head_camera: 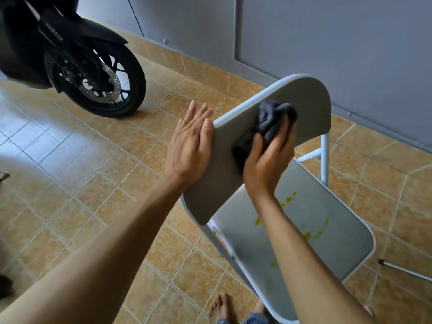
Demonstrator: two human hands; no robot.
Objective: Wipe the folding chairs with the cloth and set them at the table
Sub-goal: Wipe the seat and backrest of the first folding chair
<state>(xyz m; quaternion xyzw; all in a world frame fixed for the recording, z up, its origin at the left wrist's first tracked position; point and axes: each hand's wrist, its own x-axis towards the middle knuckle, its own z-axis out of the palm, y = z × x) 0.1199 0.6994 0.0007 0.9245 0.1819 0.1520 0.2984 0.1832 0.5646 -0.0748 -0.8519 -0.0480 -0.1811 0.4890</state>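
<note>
The right hand (pixel 266 160) is gripping the cloth (pixel 273 115), pressing it on the chair (pixel 311 106) backrest; the left hand (pixel 189 148), fingers straight, is bracing the backrest's edge (stains (pixel 322 226) are dotting the seat).

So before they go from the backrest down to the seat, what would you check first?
1. Cloth firmly held in the right hand: ok, the fingers curl round it.
2. Left hand steadying the backrest: ok, it lies flat against the edge.
3. Seat folded down and reachable: ok.
4. Seat clean: not ok, yellow-green smears are on it.
5. Backrest wiped all over: cannot tell, the cloth and hand cover part of it.
6. Table ready to take the chair: cannot tell, it is not in view.
</note>
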